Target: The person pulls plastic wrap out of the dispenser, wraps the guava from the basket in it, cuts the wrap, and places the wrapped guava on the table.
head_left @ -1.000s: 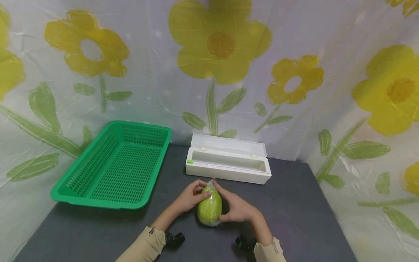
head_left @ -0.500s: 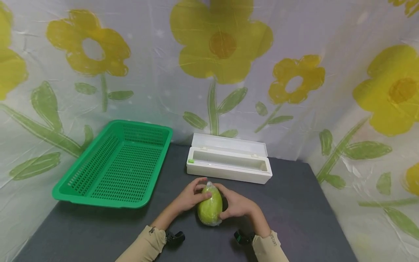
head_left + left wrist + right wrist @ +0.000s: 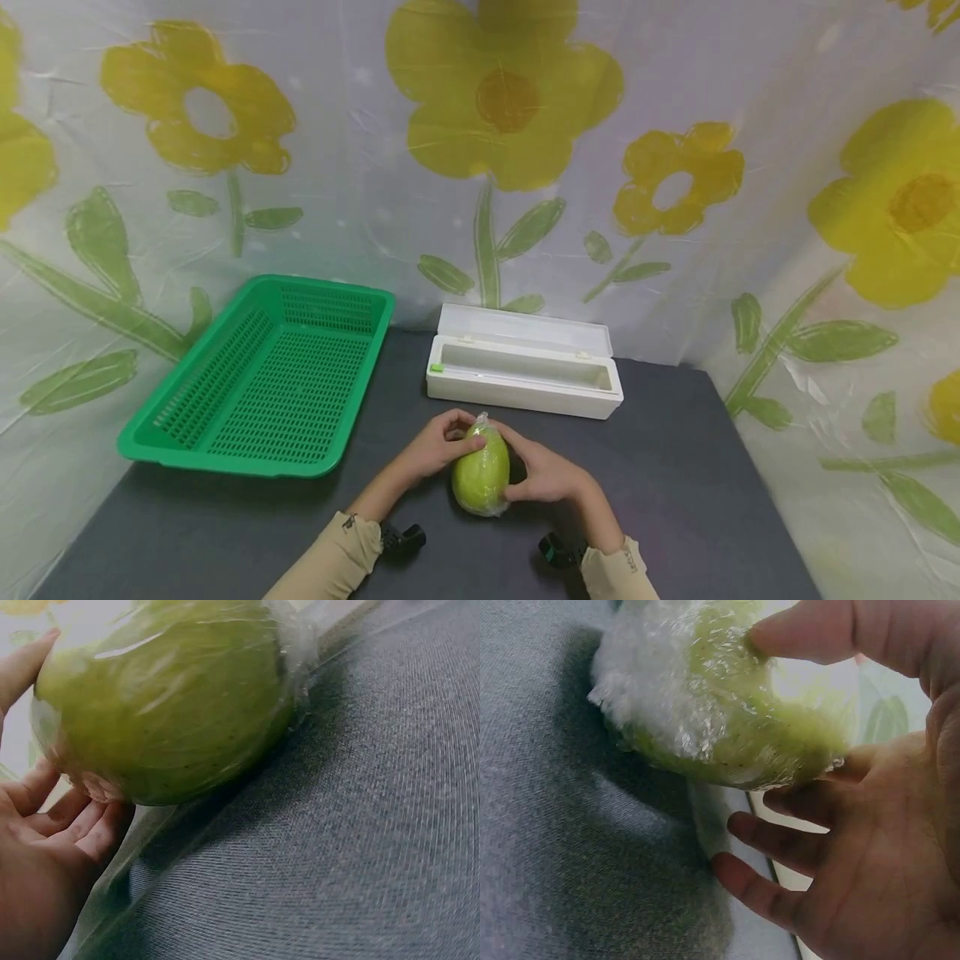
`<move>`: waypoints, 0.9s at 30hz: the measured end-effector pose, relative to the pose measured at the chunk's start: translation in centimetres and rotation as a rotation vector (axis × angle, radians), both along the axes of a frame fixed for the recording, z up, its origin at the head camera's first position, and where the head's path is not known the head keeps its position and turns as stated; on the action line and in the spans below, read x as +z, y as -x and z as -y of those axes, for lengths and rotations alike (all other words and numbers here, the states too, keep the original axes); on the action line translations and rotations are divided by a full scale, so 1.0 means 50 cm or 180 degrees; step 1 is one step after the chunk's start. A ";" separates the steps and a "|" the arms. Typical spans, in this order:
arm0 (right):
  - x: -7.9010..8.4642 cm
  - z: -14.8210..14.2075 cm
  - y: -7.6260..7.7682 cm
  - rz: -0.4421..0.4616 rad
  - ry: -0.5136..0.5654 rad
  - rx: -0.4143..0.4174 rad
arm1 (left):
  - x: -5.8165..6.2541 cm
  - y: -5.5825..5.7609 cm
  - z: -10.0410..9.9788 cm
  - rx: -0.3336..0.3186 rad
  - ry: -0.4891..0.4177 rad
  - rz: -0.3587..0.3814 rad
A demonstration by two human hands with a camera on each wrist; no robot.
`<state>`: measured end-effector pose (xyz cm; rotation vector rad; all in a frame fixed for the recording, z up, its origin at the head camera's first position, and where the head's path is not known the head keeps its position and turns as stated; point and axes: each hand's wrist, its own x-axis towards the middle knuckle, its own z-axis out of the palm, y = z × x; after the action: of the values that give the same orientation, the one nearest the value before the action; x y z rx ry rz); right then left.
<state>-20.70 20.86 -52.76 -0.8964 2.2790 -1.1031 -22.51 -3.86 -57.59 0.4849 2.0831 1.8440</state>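
A green pear (image 3: 480,477) wrapped in clear plastic film sits on the dark table in front of the person, its film bunched at the top end. The left hand (image 3: 437,446) grips it from the left, thumb on its upper side. In the left wrist view, fingertips touch the end of the wrapped pear (image 3: 180,705) and the thumb lies along its side. From the right, the right hand (image 3: 551,473) holds it between thumb and fingers. In the right wrist view, the thumb presses the pear (image 3: 735,742), whose film is crumpled white on one side; several fingers are spread beneath.
A green slotted basket (image 3: 348,417) stands at the left of the dark table (image 3: 675,500). Behind the hands is a long white box (image 3: 517,396) with its lid raised and a small green slider at its left end. A flower-printed curtain (image 3: 337,208) hangs behind.
The film tip at the pear's top now shows more plainly between the hands, and the right fingers have shifted slightly around it. The pear stays in nearly the same place.
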 end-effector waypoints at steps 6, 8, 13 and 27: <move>0.004 0.005 0.004 0.0066 0.0025 0.0051 | 0.001 0.000 0.009 -0.0258 -0.0176 0.0289; 0.003 0.007 0.006 0.0072 0.0035 0.0071 | 0.002 0.000 0.011 -0.0298 -0.0164 0.0317; 0.001 0.011 0.006 0.0080 -0.0011 0.0029 | 0.003 0.003 0.014 -0.0293 -0.0115 0.0321; 0.044 0.023 -0.005 -0.0443 -0.0458 0.0057 | 0.004 -0.005 0.001 -0.0174 0.0044 -0.0203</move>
<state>-20.43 19.71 -50.57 -0.9600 2.4225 -0.8810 -22.26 -3.92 -57.41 0.5986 2.1003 1.8047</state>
